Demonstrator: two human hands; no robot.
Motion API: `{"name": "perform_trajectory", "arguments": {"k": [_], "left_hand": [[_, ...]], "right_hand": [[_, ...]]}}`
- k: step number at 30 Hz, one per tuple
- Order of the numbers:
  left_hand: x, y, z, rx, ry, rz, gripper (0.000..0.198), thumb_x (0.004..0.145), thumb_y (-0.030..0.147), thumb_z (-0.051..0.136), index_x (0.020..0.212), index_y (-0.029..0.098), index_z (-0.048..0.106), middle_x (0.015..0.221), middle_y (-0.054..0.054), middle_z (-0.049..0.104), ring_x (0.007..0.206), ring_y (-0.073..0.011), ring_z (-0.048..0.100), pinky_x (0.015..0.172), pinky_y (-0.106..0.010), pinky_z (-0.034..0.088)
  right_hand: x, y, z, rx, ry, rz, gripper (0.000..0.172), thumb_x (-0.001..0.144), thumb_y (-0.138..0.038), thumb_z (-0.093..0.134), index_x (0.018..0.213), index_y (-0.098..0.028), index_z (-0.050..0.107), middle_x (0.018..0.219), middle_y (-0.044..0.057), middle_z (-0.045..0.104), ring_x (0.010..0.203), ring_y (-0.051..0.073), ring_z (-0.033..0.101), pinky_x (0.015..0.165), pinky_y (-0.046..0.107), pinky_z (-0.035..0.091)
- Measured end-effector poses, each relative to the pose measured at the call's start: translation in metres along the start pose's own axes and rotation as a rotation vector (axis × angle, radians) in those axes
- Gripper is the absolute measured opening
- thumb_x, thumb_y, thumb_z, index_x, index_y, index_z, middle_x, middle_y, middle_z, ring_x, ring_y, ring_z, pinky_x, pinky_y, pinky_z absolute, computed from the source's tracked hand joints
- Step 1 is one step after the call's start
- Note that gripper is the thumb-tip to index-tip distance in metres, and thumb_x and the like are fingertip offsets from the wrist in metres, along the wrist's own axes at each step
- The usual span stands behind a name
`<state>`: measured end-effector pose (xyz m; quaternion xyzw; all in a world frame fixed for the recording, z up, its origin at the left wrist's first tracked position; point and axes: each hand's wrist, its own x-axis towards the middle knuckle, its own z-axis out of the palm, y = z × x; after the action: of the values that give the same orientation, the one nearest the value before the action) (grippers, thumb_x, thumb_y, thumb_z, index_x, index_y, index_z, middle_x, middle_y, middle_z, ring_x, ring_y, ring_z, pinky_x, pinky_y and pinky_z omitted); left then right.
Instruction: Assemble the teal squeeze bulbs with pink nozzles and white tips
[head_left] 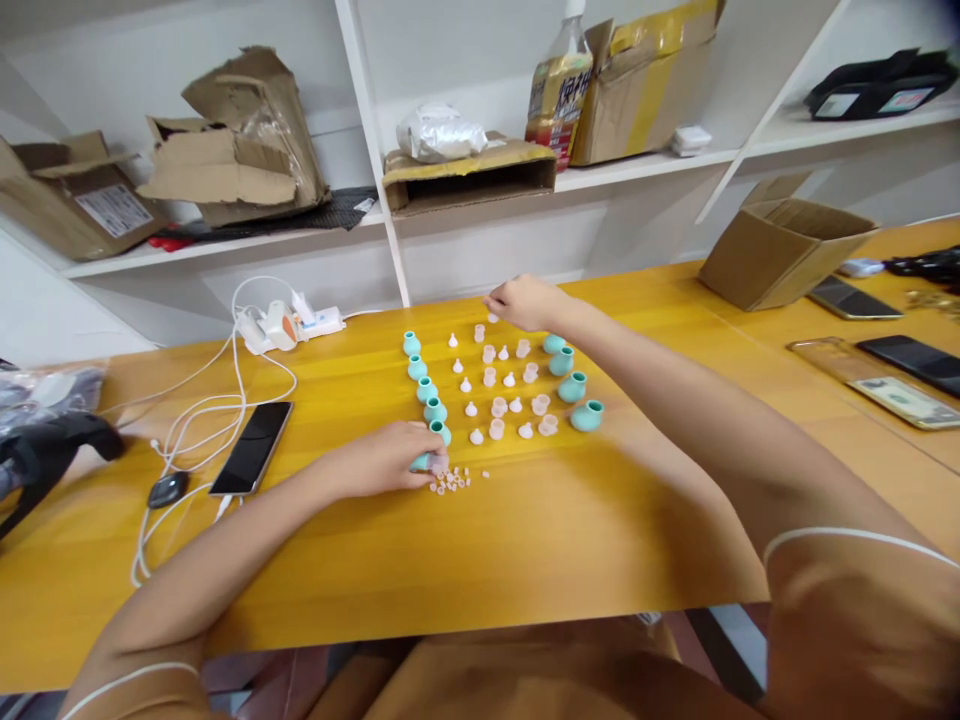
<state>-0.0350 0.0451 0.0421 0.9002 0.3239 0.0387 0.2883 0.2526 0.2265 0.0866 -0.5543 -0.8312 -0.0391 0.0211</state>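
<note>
Near the front of the parts my left hand (390, 455) is closed around a small teal pot (420, 463), which lies tilted with a translucent plastic piece at its mouth. Just below those fingers lies a pile of tiny clear rings (451, 481). At the far end of the rows my right hand (525, 302) pinches a small white piece (492, 317), mostly covered by the fingers. Teal pots (426, 389) stand in a column on the left, and wider teal pots (586, 415) on the right. Between them are rows of white cone-shaped pieces (476, 437) and translucent cups (496, 429).
A phone (252, 448) and white cables (196, 425) lie on the left, before a power strip (322, 322). An open cardboard box (780, 245) and another phone (911, 362) are at the right. Shelves above hold boxes and a bottle (559, 90).
</note>
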Motion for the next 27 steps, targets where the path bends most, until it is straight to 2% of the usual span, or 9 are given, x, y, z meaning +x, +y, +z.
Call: {"name": "perform_trajectory", "arguments": {"k": [4, 8, 11, 15, 19, 21, 22, 24, 27], "left_hand": [[0.001, -0.002, 0.005, 0.044, 0.003, 0.026, 0.018, 0.089, 0.004, 0.066, 0.094, 0.021, 0.063, 0.094, -0.001, 0.069, 0.088, -0.0179, 0.061, 0.080, -0.027, 0.043], [0.000, 0.002, 0.001, 0.048, 0.015, 0.046, 0.017, 0.089, 0.005, 0.066, 0.092, 0.021, 0.061, 0.092, -0.001, 0.068, 0.086, -0.0179, 0.059, 0.080, -0.028, 0.042], [-0.003, 0.008, -0.004, 0.032, 0.016, 0.057, 0.016, 0.091, 0.006, 0.068, 0.090, 0.021, 0.061, 0.091, 0.000, 0.068, 0.086, -0.0173, 0.059, 0.079, -0.027, 0.042], [-0.010, 0.017, -0.011, -0.026, 0.066, 0.012, 0.014, 0.097, 0.025, 0.076, 0.102, 0.021, 0.063, 0.098, -0.001, 0.071, 0.086, -0.0175, 0.063, 0.080, -0.028, 0.045], [-0.012, 0.016, -0.012, -0.078, 0.233, -0.067, 0.042, 0.094, 0.040, 0.084, 0.121, 0.024, 0.057, 0.105, -0.002, 0.071, 0.091, -0.0206, 0.067, 0.083, -0.033, 0.049], [-0.010, 0.014, -0.010, -0.128, 0.348, -0.050, 0.055, 0.090, 0.042, 0.088, 0.126, 0.025, 0.051, 0.105, -0.002, 0.068, 0.093, -0.0209, 0.067, 0.085, -0.035, 0.051], [-0.009, 0.013, -0.008, -0.158, 0.404, -0.031, 0.061, 0.088, 0.041, 0.090, 0.130, 0.025, 0.048, 0.104, -0.001, 0.066, 0.093, -0.0204, 0.067, 0.086, -0.036, 0.052], [-0.007, 0.012, -0.004, -0.215, 0.498, 0.000, 0.071, 0.086, 0.041, 0.092, 0.135, 0.025, 0.043, 0.103, 0.000, 0.061, 0.093, -0.0192, 0.065, 0.088, -0.038, 0.054], [-0.006, 0.015, 0.001, -0.292, 0.562, 0.017, 0.083, 0.083, 0.041, 0.096, 0.139, 0.027, 0.037, 0.107, 0.000, 0.056, 0.095, -0.0183, 0.063, 0.088, -0.038, 0.056]], "right_hand": [[0.042, 0.010, 0.033, -0.095, -0.158, 0.015, 0.045, 0.111, -0.039, 0.047, 0.118, -0.013, 0.083, 0.123, 0.020, 0.078, 0.109, 0.028, 0.072, 0.091, 0.032, 0.048], [0.060, 0.012, 0.056, -0.158, -0.220, 0.034, 0.048, 0.110, -0.040, 0.048, 0.128, -0.012, 0.082, 0.130, 0.022, 0.077, 0.120, 0.032, 0.070, 0.097, 0.035, 0.052], [0.063, 0.013, 0.060, -0.166, -0.243, 0.040, 0.050, 0.110, -0.042, 0.048, 0.130, -0.011, 0.082, 0.130, 0.023, 0.077, 0.120, 0.033, 0.071, 0.099, 0.038, 0.053], [0.055, 0.019, 0.047, -0.148, -0.225, 0.079, 0.050, 0.112, -0.045, 0.046, 0.125, -0.014, 0.083, 0.127, 0.021, 0.077, 0.118, 0.032, 0.071, 0.098, 0.037, 0.052], [0.026, 0.020, 0.014, -0.107, -0.103, 0.112, 0.061, 0.117, -0.045, 0.030, 0.119, -0.010, 0.079, 0.123, 0.025, 0.075, 0.109, 0.032, 0.071, 0.088, 0.036, 0.048], [-0.001, 0.009, -0.002, -0.045, -0.018, 0.070, 0.071, 0.118, -0.050, 0.017, 0.113, -0.011, 0.077, 0.111, 0.021, 0.076, 0.098, 0.027, 0.069, 0.082, 0.033, 0.044], [-0.017, 0.000, -0.008, 0.007, 0.025, 0.021, 0.076, 0.118, -0.053, 0.012, 0.107, -0.013, 0.075, 0.100, 0.016, 0.075, 0.089, 0.023, 0.066, 0.079, 0.032, 0.042], [-0.053, -0.025, -0.015, 0.318, 0.130, -0.164, 0.077, 0.117, -0.065, 0.015, 0.092, -0.015, 0.069, 0.079, 0.008, 0.068, 0.072, 0.018, 0.056, 0.072, 0.031, 0.037], [-0.104, -0.070, -0.012, 0.547, 0.035, -0.441, 0.067, 0.113, -0.069, 0.034, 0.078, -0.018, 0.059, 0.073, 0.003, 0.063, 0.065, 0.014, 0.049, 0.066, 0.029, 0.031]]}}
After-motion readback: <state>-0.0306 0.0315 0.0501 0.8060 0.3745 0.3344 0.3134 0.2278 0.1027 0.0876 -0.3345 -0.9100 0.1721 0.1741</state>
